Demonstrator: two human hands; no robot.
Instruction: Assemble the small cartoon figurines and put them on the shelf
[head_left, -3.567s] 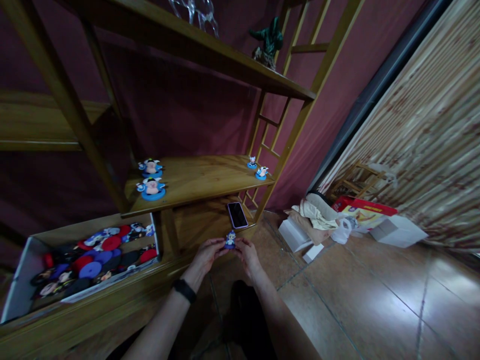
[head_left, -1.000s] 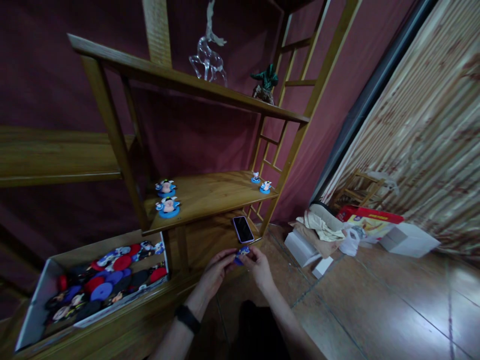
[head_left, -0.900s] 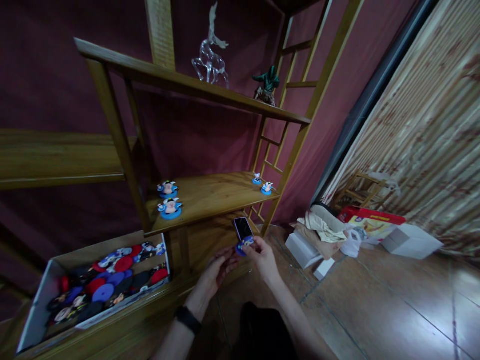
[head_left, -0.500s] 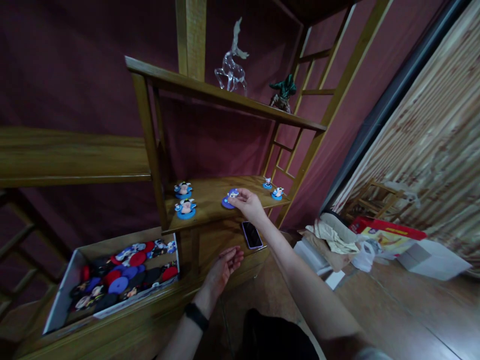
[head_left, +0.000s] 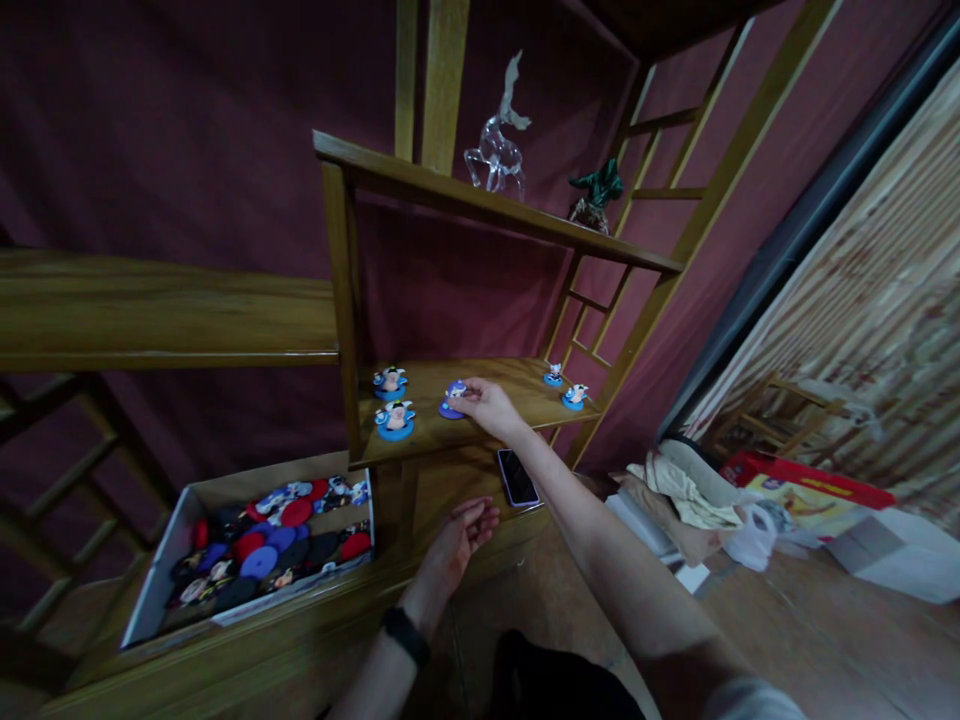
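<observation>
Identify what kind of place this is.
Probably a room in a home, though that's not certain: a wooden display shelf holding a clear deer ornament, and a long patterned curtain.

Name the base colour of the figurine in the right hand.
The figurine has a purple base, seen best in the head view.

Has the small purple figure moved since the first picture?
Yes, upward in the view: the purple figure appeared below the wooden shelf; now the right hand holds it at that shelf.
</observation>
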